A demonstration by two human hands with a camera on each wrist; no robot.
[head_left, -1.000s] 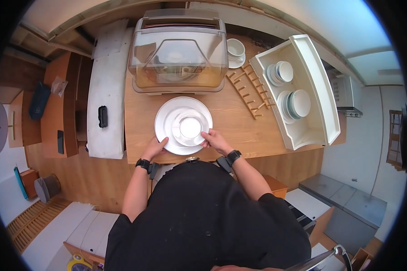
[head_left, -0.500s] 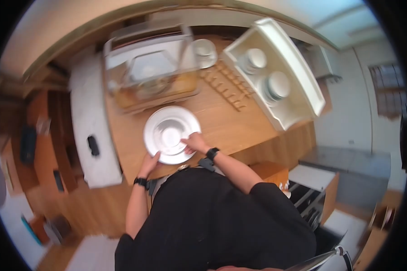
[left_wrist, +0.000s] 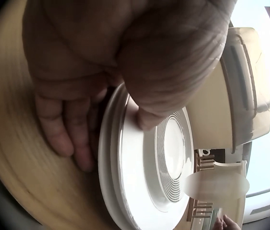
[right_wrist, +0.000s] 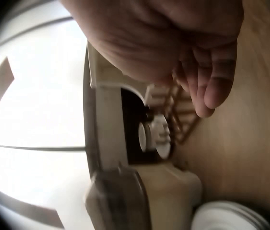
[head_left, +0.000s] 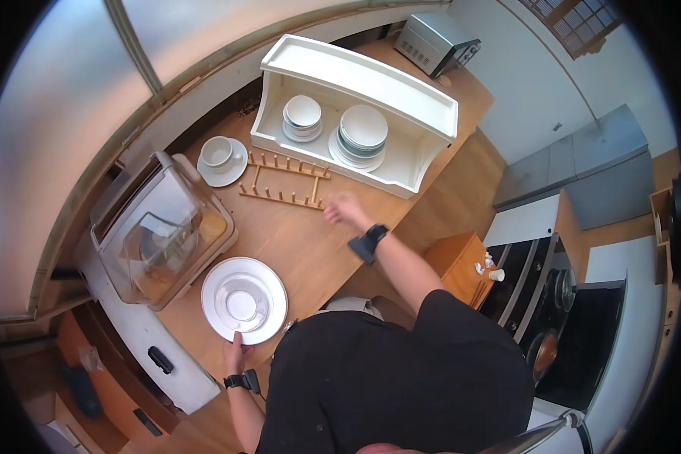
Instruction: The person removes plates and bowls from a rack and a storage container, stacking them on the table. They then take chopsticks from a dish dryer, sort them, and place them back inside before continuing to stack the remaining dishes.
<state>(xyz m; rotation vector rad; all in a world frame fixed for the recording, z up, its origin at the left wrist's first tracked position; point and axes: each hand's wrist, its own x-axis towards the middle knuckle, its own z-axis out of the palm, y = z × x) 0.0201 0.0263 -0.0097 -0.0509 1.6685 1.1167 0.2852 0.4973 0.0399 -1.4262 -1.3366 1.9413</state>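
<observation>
White stacked plates [head_left: 263, 289] [left_wrist: 132, 167] lie at the near table edge, a smaller round dish centred on top. My left hand [head_left: 236, 356] [left_wrist: 125, 52] grips their near rim, thumb on the upper surface and fingers at the outer side, partly hidden. Away from the plates, my right hand [head_left: 346, 210] [right_wrist: 173, 43] hovers with loosely bent fingers, holding nothing. It is beside the right end of a wooden peg rack [head_left: 287, 200]. In the right wrist view, the plates [right_wrist: 223, 219] show at the bottom.
A clear-lidded bin [head_left: 163, 250] stands left of the rack. Behind the rack are a cup [head_left: 218, 153] on a saucer and an open white shelf unit [head_left: 363, 64] holding stacked bowls [head_left: 304, 111] [head_left: 364, 126]. A silver appliance [head_left: 431, 45] sits at the far corner.
My right hand has left the plates and moved rightward to the rack's end. My left hand still grips the rim. The head view has turned toward the right.
</observation>
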